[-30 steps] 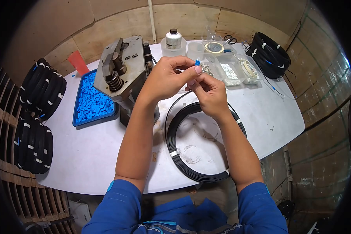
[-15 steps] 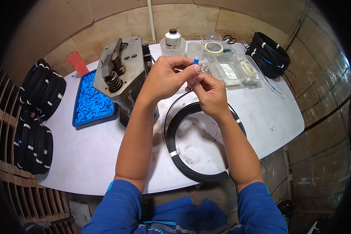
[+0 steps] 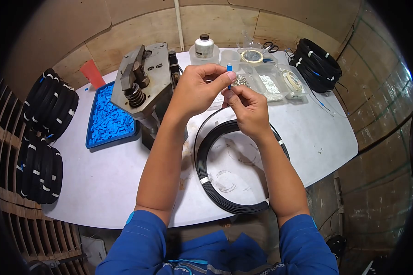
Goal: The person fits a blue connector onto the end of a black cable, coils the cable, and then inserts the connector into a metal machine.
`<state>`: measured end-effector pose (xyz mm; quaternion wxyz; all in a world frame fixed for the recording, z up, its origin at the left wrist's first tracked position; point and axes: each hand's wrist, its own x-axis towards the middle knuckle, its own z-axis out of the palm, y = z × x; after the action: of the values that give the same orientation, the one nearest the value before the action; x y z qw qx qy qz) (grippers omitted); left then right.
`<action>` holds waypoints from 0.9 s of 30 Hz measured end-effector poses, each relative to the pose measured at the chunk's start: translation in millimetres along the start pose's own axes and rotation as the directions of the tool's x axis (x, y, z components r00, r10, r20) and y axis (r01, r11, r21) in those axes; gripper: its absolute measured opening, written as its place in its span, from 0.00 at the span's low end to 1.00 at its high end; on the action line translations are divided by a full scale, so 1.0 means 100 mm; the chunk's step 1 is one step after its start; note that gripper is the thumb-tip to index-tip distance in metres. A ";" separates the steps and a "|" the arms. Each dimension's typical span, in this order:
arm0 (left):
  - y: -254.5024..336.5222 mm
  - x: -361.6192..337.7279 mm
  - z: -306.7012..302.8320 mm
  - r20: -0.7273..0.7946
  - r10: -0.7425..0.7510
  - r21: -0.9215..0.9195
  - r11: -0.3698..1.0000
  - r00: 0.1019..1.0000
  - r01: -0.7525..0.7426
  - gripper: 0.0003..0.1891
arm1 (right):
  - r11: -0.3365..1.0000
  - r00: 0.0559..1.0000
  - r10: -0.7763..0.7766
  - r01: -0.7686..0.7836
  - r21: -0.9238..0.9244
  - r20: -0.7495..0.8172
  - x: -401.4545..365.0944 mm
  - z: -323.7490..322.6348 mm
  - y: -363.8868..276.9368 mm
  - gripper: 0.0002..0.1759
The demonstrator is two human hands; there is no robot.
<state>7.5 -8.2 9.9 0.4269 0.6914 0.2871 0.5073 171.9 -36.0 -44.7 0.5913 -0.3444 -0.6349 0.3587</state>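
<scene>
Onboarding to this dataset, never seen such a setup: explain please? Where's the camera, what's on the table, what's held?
There is no robot: these are a person's own bare hands. The camera is worn on the head and looks forward and down, so the forearms reach in from below.

The left hand pinches a small blue piece. The right hand grips just below, apparently on a strand of black cable; the fingers hide the details. The cable's coil lies on the white table beneath.

To the left are a metal machine and a blue tray of blue pieces. Farther back stands a white bottle. More black coils sit at both sides.
</scene>
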 end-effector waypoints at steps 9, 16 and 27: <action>-0.03 0.02 -0.01 -0.006 0.032 0.028 0.999 0.999 -0.032 0.14 | 1.000 1.000 0.003 -0.003 -0.002 0.001 0.00 0.00 0.02 0.10; -0.07 0.02 -0.01 0.063 0.006 -0.005 1.000 0.998 -0.006 0.15 | 1.000 1.000 0.015 -0.015 0.004 0.019 0.01 -0.02 -0.04 0.11; 0.07 -0.09 -0.07 0.018 0.029 -0.076 0.997 0.999 -0.027 0.22 | 0.993 0.998 -0.015 0.022 -0.118 0.060 -0.03 0.02 -0.39 0.10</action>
<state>-2.2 -17.0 13.2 0.4483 0.6836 0.2540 0.5170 170.0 -58.6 -12.5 0.5543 -0.3622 -0.6754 0.3247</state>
